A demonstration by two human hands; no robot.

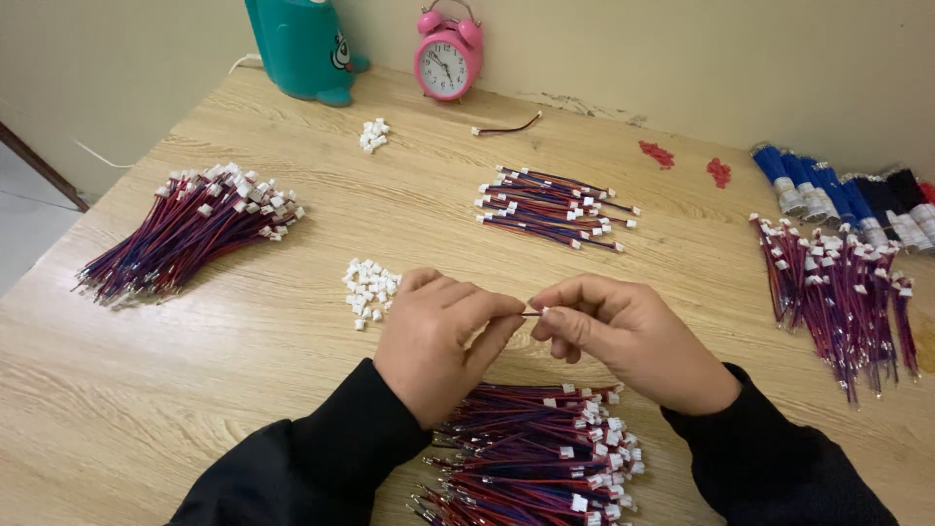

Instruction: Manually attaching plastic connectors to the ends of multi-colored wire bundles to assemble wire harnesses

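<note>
Above the pale wood-grain worktop (195, 390), left hand (433, 341) and right hand (623, 341) each pinch one thin wire (531, 314); small white plastic connectors (370, 289) lie beside.

The table (292, 409) is pale wood-grain laminate, smooth and faintly shiny. The wires (531, 458) wear matt red and blue plastic; their plugs (370, 285) are white plastic. The clock (448, 56) looks glossy pink.

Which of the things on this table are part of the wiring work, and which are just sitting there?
In use: left hand and right hand pinching one thin wire; loose white connectors; wire bundle by the wrists; wire piles left, centre, right.

Lying about: pink alarm clock; teal container; red bits.
</note>
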